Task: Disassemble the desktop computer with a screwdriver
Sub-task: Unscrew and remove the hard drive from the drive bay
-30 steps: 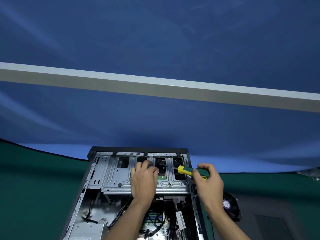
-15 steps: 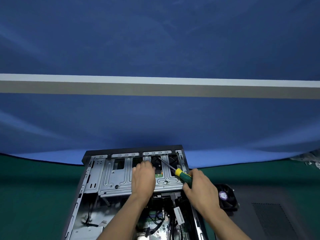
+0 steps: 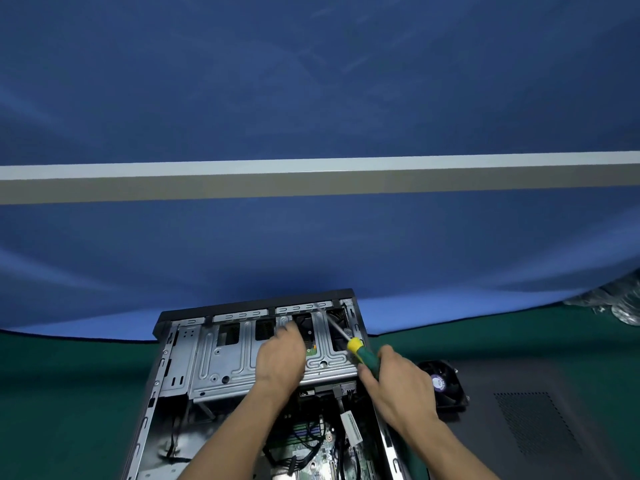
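In front of me the work surface is covered with a dark green mat [image 3: 69, 393], and behind it a blue cloth backdrop [image 3: 311, 81] fills most of the view, crossed by a pale horizontal bar [image 3: 311, 178]. The desktop computer [image 3: 162, 382] lies on its side on the mat with its side panel off, its open face up toward me. My left hand [image 3: 280, 360] rests on the silver drive cage [image 3: 221, 362] at the far end of the case, fingers bent and reaching toward one of the dark openings in the cage; whether the fingertips pinch anything there I cannot tell. My right hand [image 3: 398, 386] is curled round the green part of the screwdriver [image 3: 358, 349] handle, near the case's right wall; the yellow collar sticks out past my fingers and the metal shaft slants up and away into the far right opening of the cage, where its tip is lost in shadow. Inside the case, below the cage, I see the green motherboard [image 3: 311, 459] with black cables [image 3: 277, 448] lying across it and a white labelled strip [image 3: 350, 426]. On the mat just right of the case sits a black fan [image 3: 446, 384] with a purple centre label, beside a dark perforated panel [image 3: 533, 420]. At the far right edge lies something crumpled and silvery [image 3: 620, 303], too cut off to identify.
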